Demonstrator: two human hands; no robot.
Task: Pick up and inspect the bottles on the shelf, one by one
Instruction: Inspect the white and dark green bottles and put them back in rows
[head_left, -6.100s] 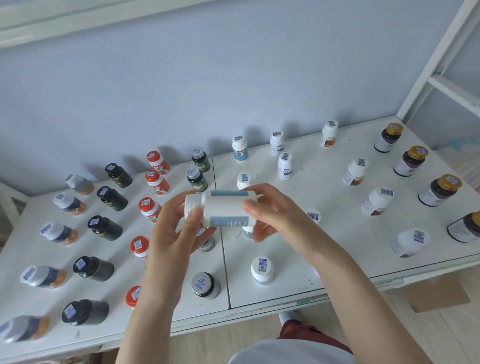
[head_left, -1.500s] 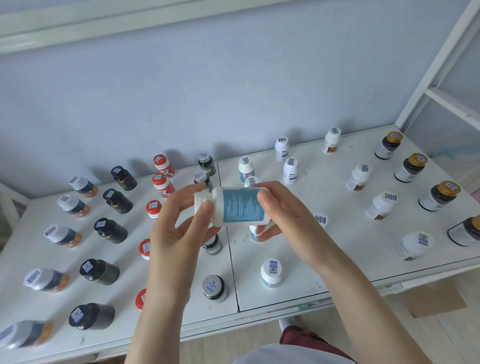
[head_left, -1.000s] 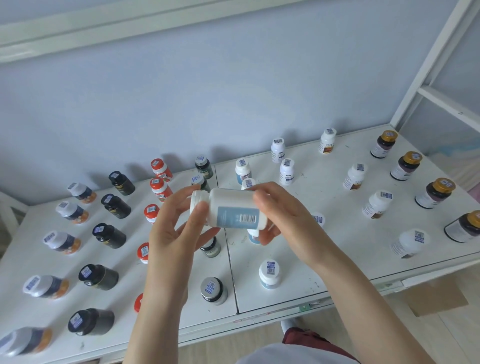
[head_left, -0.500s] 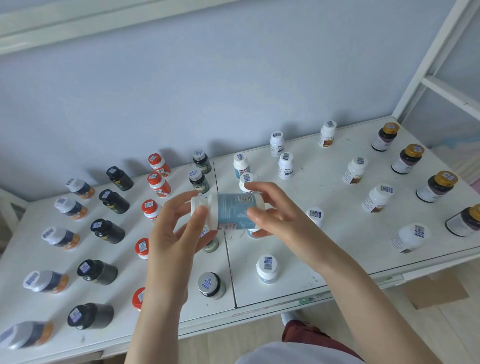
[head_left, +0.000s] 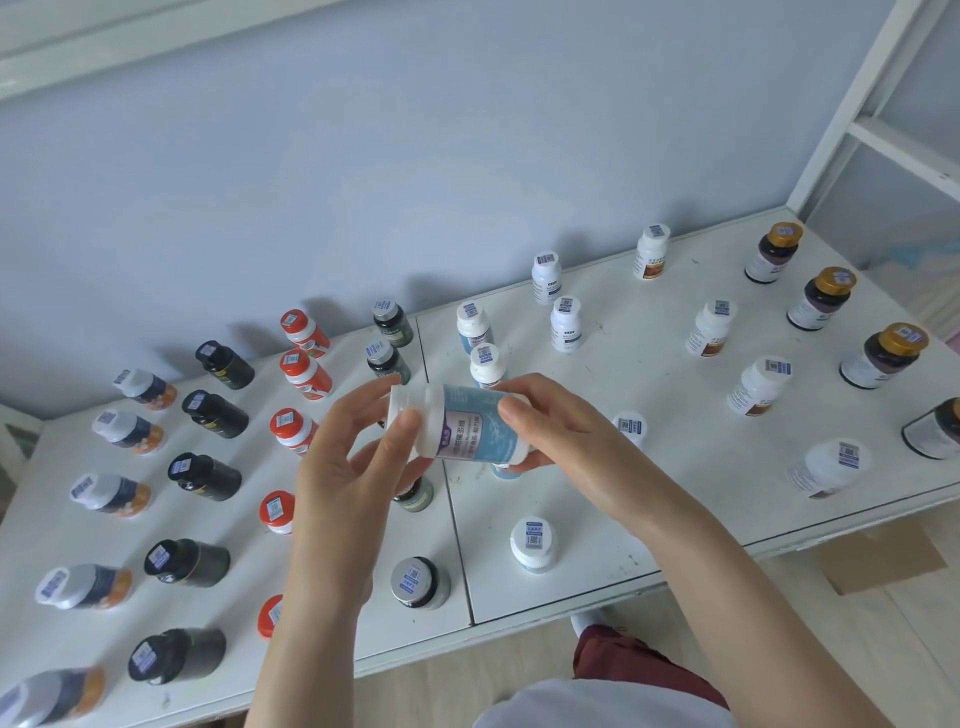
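One bottle (head_left: 467, 428) is held sideways over mid shelf (head_left: 675, 519), cap toward 9 o'clock, blue label up. At the cap end the left grip (head_left: 343, 483) pinches it, thumb on the cap. At 3 o'clock the right grip (head_left: 561, 441) curls round the base. Others stand on the shelf around it: orange-capped bottles (head_left: 306, 376) at 9 o'clock, gold-capped bottles (head_left: 823, 299) at 2 o'clock, white-capped bottle (head_left: 532, 543) at 6 o'clock.

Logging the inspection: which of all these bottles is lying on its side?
The blue-label bottle held sideways between left hand and right hand, above the shelf; every other bottle stands upright on it.
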